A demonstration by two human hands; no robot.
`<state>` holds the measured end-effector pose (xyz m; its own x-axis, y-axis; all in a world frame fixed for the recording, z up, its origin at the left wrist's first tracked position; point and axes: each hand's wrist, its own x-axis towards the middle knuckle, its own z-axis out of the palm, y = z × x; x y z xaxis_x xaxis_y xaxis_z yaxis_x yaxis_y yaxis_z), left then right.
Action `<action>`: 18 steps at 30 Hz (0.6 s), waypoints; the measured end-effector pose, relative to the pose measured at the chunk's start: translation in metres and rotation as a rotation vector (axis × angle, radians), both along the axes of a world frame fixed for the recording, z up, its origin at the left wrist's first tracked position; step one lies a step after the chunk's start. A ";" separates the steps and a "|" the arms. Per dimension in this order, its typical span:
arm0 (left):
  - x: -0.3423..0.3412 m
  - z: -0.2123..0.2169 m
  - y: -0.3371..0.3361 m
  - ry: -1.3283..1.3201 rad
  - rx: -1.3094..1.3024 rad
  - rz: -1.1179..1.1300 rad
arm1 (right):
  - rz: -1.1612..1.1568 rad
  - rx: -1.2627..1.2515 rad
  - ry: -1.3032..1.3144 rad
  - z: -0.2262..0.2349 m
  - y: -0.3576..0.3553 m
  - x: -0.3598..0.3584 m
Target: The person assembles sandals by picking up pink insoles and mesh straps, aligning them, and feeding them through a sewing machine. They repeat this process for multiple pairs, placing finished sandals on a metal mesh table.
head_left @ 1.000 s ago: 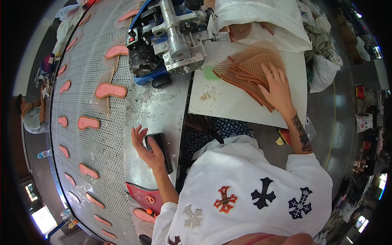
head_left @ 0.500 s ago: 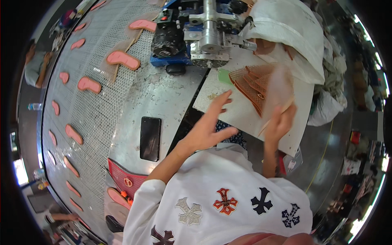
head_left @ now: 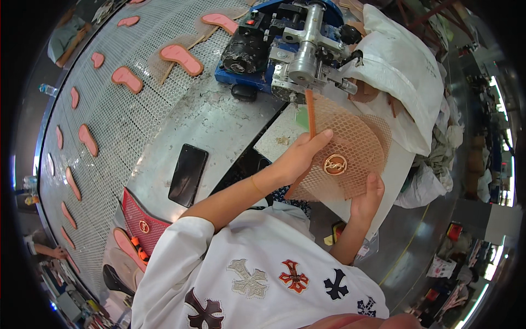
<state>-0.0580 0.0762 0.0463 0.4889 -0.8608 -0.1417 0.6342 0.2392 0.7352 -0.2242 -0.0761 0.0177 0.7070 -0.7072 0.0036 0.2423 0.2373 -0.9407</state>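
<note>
We see our left hand (head_left: pixel 298 159) and right hand (head_left: pixel 368 197) both closed on a tan, fan-shaped piece of open mesh with a round gold emblem (head_left: pixel 350 151), the left gripping its near-left edge with fingers stretched along it, the right pinching its lower right corner. The mesh piece is held up over a white board (head_left: pixel 285 129) lying on the grey metal desk (head_left: pixel 219 120). Left of our forearm, a black rectangular phone (head_left: pixel 188 174) lies flat on the desk, and nearer us a red mesh piece (head_left: pixel 141 223) lies at the desk's edge. Just beyond the held mesh stands a blue-based machine with a silver metal head (head_left: pixel 285 46), and a white woven sack (head_left: pixel 402 68) rests beside it. Farther left, pink sole-shaped pieces (head_left: pixel 181 57) lie spaced along a perforated conveyor belt (head_left: pixel 109 120).
</note>
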 end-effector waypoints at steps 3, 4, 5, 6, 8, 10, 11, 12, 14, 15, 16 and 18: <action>0.006 -0.003 -0.009 0.042 0.002 0.018 | -0.007 -0.034 0.031 -0.004 -0.002 0.000; 0.007 -0.006 -0.012 0.049 0.001 0.022 | -0.025 -0.023 0.024 0.002 0.005 0.004; 0.007 -0.008 -0.015 0.074 0.022 0.047 | -0.043 -0.011 0.017 0.006 0.007 0.008; 0.008 -0.010 -0.018 0.100 0.043 0.072 | -0.051 -0.036 0.018 0.004 0.004 0.010; 0.009 -0.014 -0.019 0.144 0.020 0.081 | -0.072 -0.085 0.025 0.001 0.000 0.014; 0.013 -0.017 -0.016 0.170 -0.070 0.054 | -0.020 -0.080 -0.003 0.005 -0.001 0.022; 0.014 -0.016 -0.014 0.193 -0.077 0.094 | 0.007 -0.077 -0.018 0.009 0.000 0.027; 0.016 -0.013 -0.012 0.215 -0.083 0.135 | 0.013 -0.089 -0.001 0.012 0.002 0.033; 0.019 -0.012 -0.004 0.226 -0.083 0.193 | 0.019 -0.112 0.032 0.017 0.007 0.046; 0.023 -0.012 0.003 0.215 -0.078 0.214 | 0.046 -0.123 0.043 0.017 0.008 0.052; 0.026 -0.013 0.009 0.204 -0.071 0.234 | 0.074 -0.132 0.053 0.015 0.008 0.058; 0.032 -0.021 0.022 0.102 -0.026 0.278 | 0.131 -0.147 0.071 0.016 0.010 0.072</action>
<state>-0.0264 0.0984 0.0250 0.6909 -0.6997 -0.1818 0.6121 0.4324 0.6621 -0.1518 -0.0658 0.0337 0.7948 -0.6050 0.0470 0.1502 0.1212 -0.9812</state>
